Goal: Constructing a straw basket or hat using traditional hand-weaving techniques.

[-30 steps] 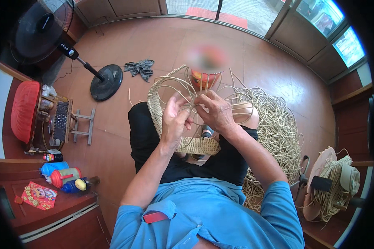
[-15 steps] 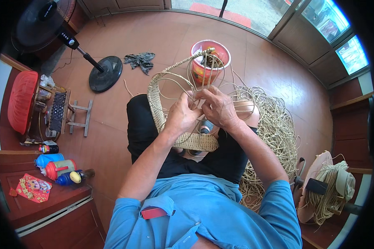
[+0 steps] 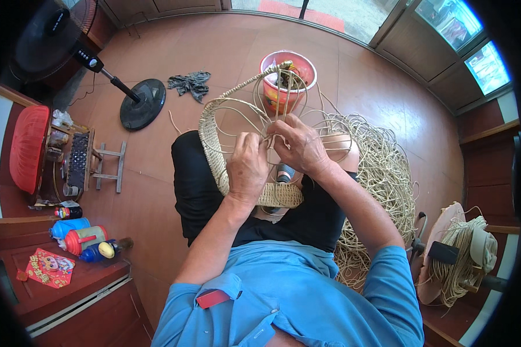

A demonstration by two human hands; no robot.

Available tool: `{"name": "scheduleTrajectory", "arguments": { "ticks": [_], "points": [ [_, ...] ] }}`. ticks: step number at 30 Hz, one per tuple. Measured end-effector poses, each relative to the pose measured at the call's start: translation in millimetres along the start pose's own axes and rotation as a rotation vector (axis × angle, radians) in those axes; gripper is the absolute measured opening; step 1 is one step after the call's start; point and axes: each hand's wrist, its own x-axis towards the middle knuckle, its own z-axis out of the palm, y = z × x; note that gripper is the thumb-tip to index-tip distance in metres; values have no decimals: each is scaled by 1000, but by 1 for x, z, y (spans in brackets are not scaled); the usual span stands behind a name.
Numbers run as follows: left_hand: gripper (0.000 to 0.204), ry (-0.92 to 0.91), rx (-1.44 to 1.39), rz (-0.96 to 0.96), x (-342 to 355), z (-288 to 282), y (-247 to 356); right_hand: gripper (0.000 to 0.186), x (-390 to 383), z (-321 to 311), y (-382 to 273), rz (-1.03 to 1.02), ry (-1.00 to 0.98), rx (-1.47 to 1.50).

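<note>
Between my knees stands a curved piece of straw-coloured weaving (image 3: 213,141), its woven band bending round from the far end to a wide part near me. Loose loops of thin cord (image 3: 231,105) spread from it. My left hand (image 3: 248,165) is closed with its fingertips pinching cord at the middle of the loops. Close beside it, my right hand (image 3: 298,143) grips more strands between thumb and fingers. The exact crossing of the cords is partly hidden by my fingers. A large tangled heap of the same cord (image 3: 382,173) lies by my right leg.
A red bucket (image 3: 307,69) with items inside stands just beyond the weaving. At the left are a black fan base (image 3: 143,104), a dark rag (image 3: 190,85), a small wooden stool (image 3: 110,165) and a red cabinet (image 3: 92,306). A cord-wound reel (image 3: 457,260) stands at the right.
My left hand has turned more upright and shifted slightly left and down, its fingers now on the cord. The right hand stays near the same strands. The whole view has shifted a little.
</note>
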Motion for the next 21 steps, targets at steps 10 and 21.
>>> {"name": "scheduleTrajectory", "arguments": {
  "ticks": [10,21],
  "points": [
    [21,-373,-371,-374,-29,-53,-1,23,-1,-4,1,-46,-19,-31],
    [21,77,-41,-308,-46,-277,-89,23,-3,0,3,-51,10,11]
  ]
}}
